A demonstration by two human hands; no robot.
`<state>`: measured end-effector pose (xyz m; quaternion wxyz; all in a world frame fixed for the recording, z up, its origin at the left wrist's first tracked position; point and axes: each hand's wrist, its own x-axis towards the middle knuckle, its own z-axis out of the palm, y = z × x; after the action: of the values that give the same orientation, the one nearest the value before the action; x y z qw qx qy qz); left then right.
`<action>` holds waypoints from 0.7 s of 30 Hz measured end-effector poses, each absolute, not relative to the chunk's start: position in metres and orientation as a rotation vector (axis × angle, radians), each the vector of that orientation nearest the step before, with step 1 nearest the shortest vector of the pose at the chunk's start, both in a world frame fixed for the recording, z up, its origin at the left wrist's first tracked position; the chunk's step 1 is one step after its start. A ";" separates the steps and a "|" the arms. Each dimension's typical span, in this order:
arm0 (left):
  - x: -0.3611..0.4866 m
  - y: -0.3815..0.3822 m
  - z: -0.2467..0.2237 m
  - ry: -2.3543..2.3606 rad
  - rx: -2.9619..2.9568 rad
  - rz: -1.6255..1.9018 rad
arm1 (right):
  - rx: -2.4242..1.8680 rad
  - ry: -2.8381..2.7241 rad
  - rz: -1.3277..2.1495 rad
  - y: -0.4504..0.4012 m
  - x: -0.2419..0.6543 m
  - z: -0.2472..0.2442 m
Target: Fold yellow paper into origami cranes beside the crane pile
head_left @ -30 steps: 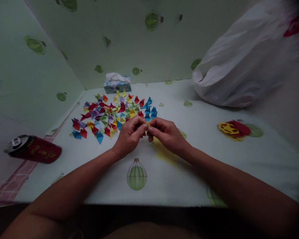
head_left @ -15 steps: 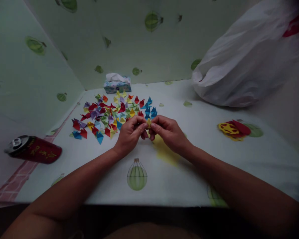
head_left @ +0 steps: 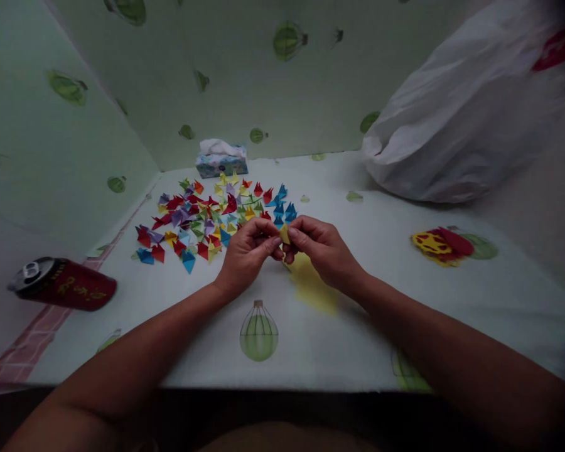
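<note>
The fingers of your left hand [head_left: 245, 257] and right hand [head_left: 327, 251] pinch a small folded yellow paper [head_left: 285, 235]. Multicoloured folded-paper figures [head_left: 209, 226] lie beyond your left hand.

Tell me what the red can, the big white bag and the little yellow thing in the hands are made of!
Red can: probably metal with a printed finish, given its silvery pull tab.
White bag: looks like thin plastic, perhaps faintly glossy, judging by its creases.
Yellow piece: likely matte paper, with straight, thin edges.
</note>
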<state>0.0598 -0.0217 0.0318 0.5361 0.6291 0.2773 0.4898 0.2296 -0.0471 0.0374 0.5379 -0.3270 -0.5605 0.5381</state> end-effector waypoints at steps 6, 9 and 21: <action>0.061 -0.023 0.033 0.648 1.501 1.182 | -0.773 -1.302 1.326 -0.046 0.231 0.036; 0.061 -0.022 0.033 0.637 1.498 1.197 | -0.778 -1.288 1.352 -0.045 0.231 0.035; 0.058 -0.020 0.031 0.633 1.527 1.174 | -0.911 -1.512 1.072 -0.043 0.231 0.035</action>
<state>0.0580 -0.0205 0.0312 0.5286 0.6392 0.2652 0.4916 0.2308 -0.0432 0.0348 0.5124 -0.3788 -0.6288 0.4456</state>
